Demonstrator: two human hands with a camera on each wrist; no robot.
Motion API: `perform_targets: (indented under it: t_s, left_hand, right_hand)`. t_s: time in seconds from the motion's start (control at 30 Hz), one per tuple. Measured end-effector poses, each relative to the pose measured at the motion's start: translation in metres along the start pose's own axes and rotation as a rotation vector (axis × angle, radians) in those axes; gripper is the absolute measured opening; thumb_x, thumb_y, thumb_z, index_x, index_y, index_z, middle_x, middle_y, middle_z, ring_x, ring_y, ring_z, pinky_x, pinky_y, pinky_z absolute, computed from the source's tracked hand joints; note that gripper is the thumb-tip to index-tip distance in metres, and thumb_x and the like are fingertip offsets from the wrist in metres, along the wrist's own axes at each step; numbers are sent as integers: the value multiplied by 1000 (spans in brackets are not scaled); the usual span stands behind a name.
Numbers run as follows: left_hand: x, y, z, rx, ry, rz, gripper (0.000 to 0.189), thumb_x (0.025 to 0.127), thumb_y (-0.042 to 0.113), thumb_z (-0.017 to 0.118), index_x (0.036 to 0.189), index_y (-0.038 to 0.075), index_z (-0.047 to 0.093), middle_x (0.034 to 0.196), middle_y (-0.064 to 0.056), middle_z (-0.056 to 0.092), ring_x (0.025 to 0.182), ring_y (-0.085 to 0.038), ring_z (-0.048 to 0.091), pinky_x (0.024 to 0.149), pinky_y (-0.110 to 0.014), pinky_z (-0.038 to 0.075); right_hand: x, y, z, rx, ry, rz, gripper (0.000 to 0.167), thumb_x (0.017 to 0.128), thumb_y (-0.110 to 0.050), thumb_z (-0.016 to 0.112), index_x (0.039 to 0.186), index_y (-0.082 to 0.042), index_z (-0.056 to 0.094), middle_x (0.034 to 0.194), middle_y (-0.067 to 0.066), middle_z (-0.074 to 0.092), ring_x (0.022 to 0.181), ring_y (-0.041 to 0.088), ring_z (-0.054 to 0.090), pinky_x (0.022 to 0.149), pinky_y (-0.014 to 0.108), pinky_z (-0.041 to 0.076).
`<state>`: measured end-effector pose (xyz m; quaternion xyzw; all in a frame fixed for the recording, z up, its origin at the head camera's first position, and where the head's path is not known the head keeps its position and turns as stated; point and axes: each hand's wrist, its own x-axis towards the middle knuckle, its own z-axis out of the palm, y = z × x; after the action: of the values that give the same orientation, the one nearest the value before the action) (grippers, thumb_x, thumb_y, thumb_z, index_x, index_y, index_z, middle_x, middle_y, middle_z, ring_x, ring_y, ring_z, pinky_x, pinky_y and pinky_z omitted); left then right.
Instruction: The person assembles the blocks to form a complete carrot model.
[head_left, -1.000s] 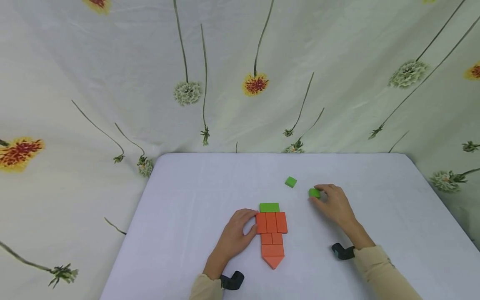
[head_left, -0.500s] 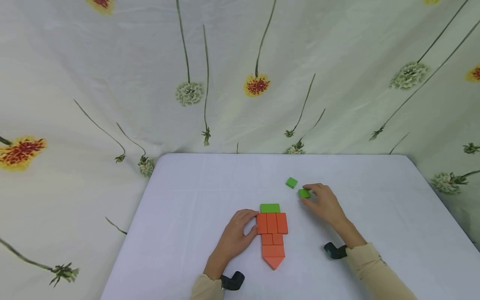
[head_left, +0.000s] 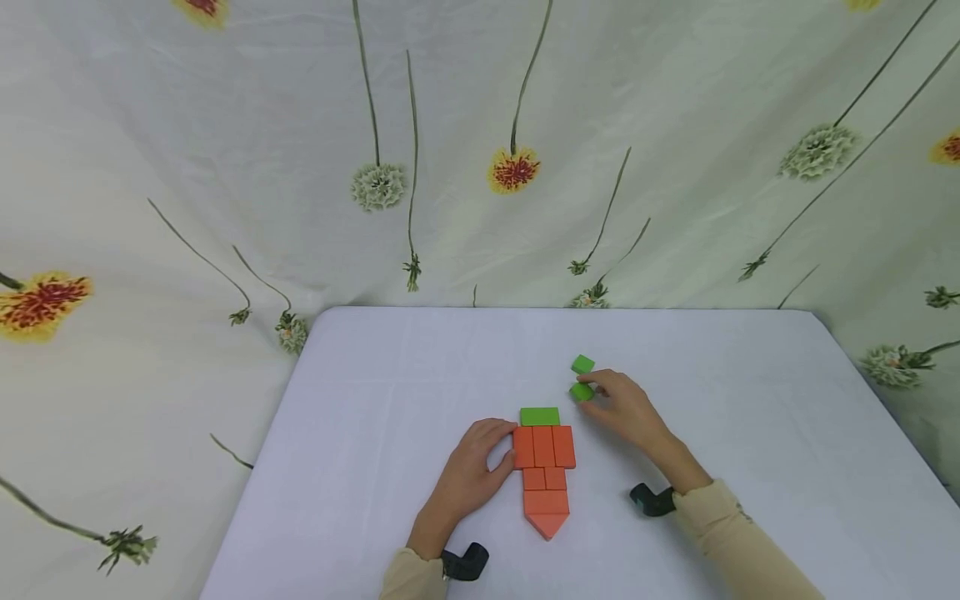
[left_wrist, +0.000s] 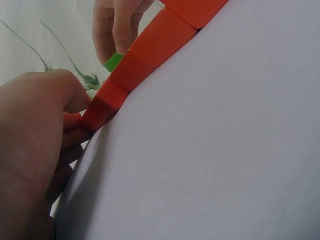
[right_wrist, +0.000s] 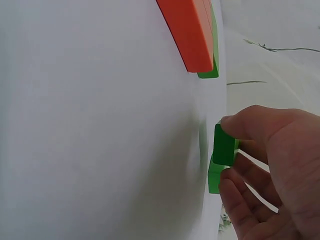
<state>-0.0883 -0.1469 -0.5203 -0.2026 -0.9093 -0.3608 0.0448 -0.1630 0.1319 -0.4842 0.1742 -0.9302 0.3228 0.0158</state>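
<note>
Between thumb and fingertips, my right hand (head_left: 626, 408) pinches a small green block (head_left: 582, 392), seen dark green in the right wrist view (right_wrist: 223, 145). A second small green block (head_left: 582, 364) lies just beyond it. My left hand (head_left: 468, 471) touches the left side of a flat arrangement of blocks, thumb and index finger against the leftmost orange block (head_left: 522, 447). Several orange blocks make up the arrangement, with an orange triangular block (head_left: 547, 525) pointing toward me. A green rectangular block (head_left: 539, 417) lies against its far end.
The blocks lie on a white-covered table (head_left: 390, 367) with a rounded far edge. Behind it hangs a white cloth (head_left: 450, 100) printed with flowers. A black strap-mounted device (head_left: 465, 562) sits on the left wrist, another black device (head_left: 651, 500) on the right.
My right hand has moved left with the green block, bringing it close to the other small green block. My left hand and the orange blocks stay in place.
</note>
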Motion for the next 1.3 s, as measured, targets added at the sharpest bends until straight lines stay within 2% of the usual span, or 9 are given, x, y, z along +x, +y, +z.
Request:
perform_targets:
  t_s: [0.37, 0.9, 1.03, 1.3]
  left_hand:
    - [0, 2, -2, -4, -5, -12, 39, 99, 17, 69, 137, 10, 64, 135, -3, 65, 132, -21, 55, 111, -40, 50]
    - [0, 4, -3, -10, -7, -13, 39, 99, 16, 68, 137, 9, 64, 135, -4, 66, 132, -22, 55, 111, -42, 50]
    - [1, 3, -3, -2, -9, -16, 40, 99, 17, 68, 137, 10, 64, 135, -4, 65, 132, -21, 55, 111, -41, 50]
    - [0, 2, -2, -3, -7, -13, 39, 98, 16, 69, 137, 10, 64, 135, -3, 66, 132, -21, 56, 111, -41, 50]
  right_hand:
    - [2, -13, 10, 5, -71, -57, 36, 90, -4, 75, 126, -3, 69, 121, 13, 71, 106, 29, 68, 93, 47, 59]
    - [5, -17, 15, 1, -111, -94, 37, 90, -5, 74, 127, -4, 69, 123, 10, 72, 108, 27, 67, 95, 46, 58]
    - [5, -17, 11, 17, -101, -113, 35, 90, -5, 73, 125, -4, 70, 120, 10, 72, 105, 27, 66, 92, 47, 59]
    - [11, -11, 8, 30, -40, -52, 32, 92, -8, 72, 124, -4, 70, 119, 13, 71, 105, 29, 66, 90, 47, 60]
